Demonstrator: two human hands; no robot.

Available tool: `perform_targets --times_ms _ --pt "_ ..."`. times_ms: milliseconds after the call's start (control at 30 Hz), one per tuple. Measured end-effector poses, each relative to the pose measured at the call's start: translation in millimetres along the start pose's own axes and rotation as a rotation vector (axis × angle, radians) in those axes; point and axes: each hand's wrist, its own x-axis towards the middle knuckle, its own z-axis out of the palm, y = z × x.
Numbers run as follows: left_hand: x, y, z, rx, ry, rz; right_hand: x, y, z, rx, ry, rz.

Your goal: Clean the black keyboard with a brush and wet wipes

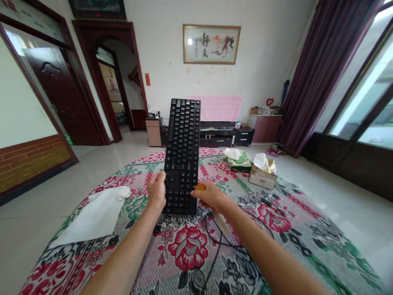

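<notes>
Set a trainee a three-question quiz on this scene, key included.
1. Which hand grips the left edge of the black computer keyboard?

2. True or false: the keyboard lies flat on the floral tablecloth.

3. What sits just right of the green tissue pack?
A) a teapot
B) a greyish-brown tissue box
C) a desk lamp

Key:
1. The left hand.
2. False; it is held up, its long sides roughly upright.
3. B.

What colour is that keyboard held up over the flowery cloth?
The keyboard is black with small pale markings, seen in the head view.
</notes>
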Motion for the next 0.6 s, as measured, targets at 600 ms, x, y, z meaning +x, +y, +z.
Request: perform_targets --times_ms 600 --pt "-4.5 33.4 1.7 -0.280 -0.401 -0.176 -2.0 4.7 -32.3 -0.095 -0.013 -0.181"
